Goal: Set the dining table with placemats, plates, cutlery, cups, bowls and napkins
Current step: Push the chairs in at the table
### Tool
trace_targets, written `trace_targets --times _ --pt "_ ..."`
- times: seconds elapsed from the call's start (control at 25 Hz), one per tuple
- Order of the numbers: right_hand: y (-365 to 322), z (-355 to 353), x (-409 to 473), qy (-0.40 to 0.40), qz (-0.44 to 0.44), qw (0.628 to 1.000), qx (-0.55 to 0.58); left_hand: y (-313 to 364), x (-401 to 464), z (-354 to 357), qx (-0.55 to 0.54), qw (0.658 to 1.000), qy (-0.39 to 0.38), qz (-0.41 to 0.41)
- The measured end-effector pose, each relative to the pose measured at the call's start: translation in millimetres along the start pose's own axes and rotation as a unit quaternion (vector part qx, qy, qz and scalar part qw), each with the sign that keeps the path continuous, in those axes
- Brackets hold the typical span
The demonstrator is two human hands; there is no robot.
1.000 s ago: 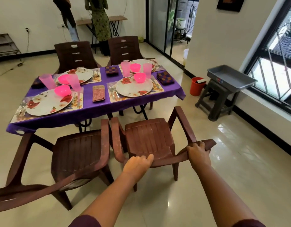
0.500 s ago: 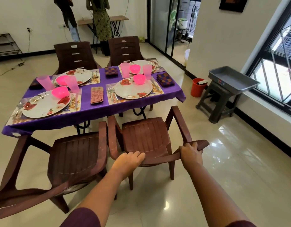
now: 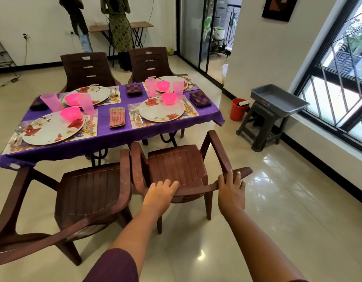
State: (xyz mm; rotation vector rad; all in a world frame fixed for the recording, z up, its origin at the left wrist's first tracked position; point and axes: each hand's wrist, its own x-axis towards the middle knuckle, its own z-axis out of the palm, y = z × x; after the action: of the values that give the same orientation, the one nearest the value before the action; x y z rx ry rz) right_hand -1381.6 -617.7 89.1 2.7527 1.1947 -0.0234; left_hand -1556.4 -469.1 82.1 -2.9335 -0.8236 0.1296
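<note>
The table under a purple cloth [image 3: 115, 137] carries several place settings: floral placemats, white flowered plates [image 3: 161, 109], pink bowls [image 3: 71, 113], pink cups [image 3: 86, 103], cutlery and folded napkins [image 3: 117, 117]. In front of me stands a brown plastic chair [image 3: 176, 163], facing the table's near right setting. My left hand [image 3: 159, 194] grips the top edge of its backrest with curled fingers. My right hand [image 3: 231, 188] rests on the backrest's right end, fingers stretched over the edge.
A second brown chair [image 3: 88, 188] stands touching the first on its left. Two more chairs are at the table's far side. A stool with a grey tray [image 3: 277, 98] and a red bucket [image 3: 238, 109] stand by the right wall. Two persons [image 3: 117, 23] are at the back.
The chair has slid forward toward the table with both hands on its backrest. My right hand's fingers have gone from a curled grip to lying stretched out.
</note>
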Motion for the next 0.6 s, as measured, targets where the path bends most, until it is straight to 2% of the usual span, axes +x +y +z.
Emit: trace_targets --times 0.12,0.24,0.6 --pt "-18.6 10.7 -37.6 0.027 0.014 0.997 0.076 16.2 -24.4 2.7 -0.018 0.997 0.031 -0.074" --pt "-26.5 11.7 -39.6 -0.059 0.024 0.99 0.126 18.0 -39.1 4.2 -0.021 0.991 -0.047 -0.122" --pt "2.3 -19.7 13.5 -0.183 0.028 0.98 0.077 31.1 1.4 -3.2 0.0 0.986 -0.139 -0.093"
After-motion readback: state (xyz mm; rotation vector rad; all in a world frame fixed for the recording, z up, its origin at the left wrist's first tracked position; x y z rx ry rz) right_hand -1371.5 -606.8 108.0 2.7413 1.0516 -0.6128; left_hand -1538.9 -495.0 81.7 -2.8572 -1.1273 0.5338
